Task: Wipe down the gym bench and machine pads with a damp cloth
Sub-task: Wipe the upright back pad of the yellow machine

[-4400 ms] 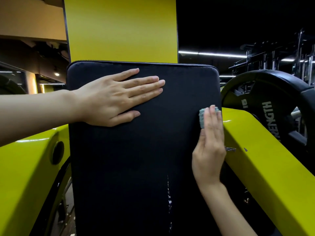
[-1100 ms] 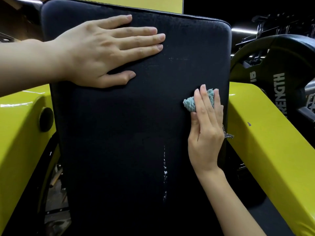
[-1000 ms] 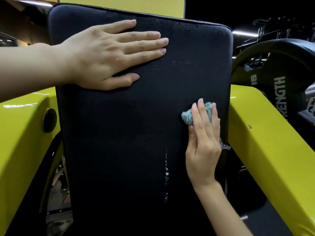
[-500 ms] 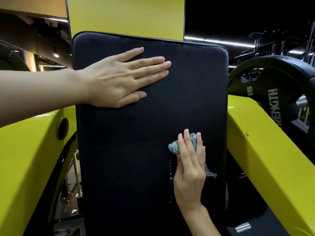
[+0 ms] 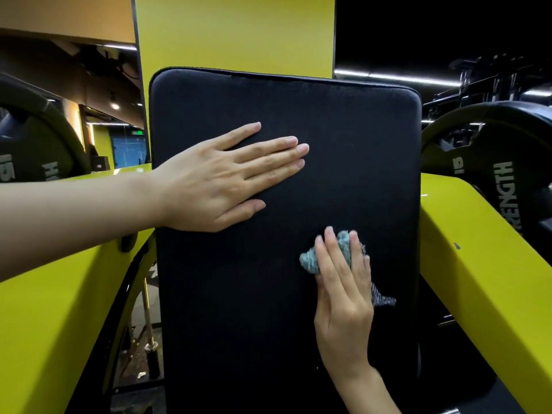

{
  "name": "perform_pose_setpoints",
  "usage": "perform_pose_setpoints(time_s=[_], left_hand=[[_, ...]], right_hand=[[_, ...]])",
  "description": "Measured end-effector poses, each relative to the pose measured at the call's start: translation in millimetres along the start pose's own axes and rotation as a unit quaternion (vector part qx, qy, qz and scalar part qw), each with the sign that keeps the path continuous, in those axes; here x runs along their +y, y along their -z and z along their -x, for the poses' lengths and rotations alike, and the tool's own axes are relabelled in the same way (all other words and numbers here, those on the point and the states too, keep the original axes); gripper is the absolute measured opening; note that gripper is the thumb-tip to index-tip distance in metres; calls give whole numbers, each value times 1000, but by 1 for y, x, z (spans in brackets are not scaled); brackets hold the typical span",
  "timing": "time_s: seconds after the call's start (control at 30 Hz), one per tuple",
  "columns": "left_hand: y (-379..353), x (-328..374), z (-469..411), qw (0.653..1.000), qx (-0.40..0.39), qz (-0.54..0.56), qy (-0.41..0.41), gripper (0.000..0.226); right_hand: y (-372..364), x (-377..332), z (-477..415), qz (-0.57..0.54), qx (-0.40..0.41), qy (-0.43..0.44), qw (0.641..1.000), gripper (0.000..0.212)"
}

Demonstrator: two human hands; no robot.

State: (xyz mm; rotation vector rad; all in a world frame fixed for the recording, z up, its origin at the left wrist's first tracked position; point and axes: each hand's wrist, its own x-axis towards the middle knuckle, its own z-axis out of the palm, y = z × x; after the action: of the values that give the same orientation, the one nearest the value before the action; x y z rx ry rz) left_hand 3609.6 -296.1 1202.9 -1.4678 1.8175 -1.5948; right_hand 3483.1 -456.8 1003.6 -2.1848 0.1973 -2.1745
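A tall black upholstered machine pad is filling the middle of the view, standing upright with rounded top corners. Yellow-green machine arms are sloping down on both sides of it, one at the left and one at the right. A yellow-green pillar is rising behind the top of the pad. Black weight plates are sitting at both edges: one on the right with pale lettering, and one on the left, partly cut off by the frame. The gym behind is lying in dim light, with strip lights glowing at upper right.

A person's bare left forearm is reaching in from the left edge. The left hand is lying flat on the upper left part of the pad, palm down, its fingers spread out straight and holding nothing.

The right hand is coming up from the bottom right and pressing on the lower right part of the pad. Its fingers are extending upward, lightly curled over a small bunched blue-green cloth, pinning it against the pad's surface. The cloth is peeking out to the left of and above the fingertips, and a darker corner of it is sticking out from under the right side of the hand.
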Motion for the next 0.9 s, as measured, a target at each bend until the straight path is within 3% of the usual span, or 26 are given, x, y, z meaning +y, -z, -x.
perform_pose_setpoints(time_s=[0.23,0.57,0.9], left_hand=[[-1,1,0,1000,12,-5,2,63],[-1,2,-1,1000,22,4,7,63],[-2,3,0,1000,28,8,9,62]], right_hand=[[-5,-9,49,6,10,-20,1000,38],[-23,-37,-53,-18,13,-25,999,41],[-23,-49,54,13,-3,15,1000,44]])
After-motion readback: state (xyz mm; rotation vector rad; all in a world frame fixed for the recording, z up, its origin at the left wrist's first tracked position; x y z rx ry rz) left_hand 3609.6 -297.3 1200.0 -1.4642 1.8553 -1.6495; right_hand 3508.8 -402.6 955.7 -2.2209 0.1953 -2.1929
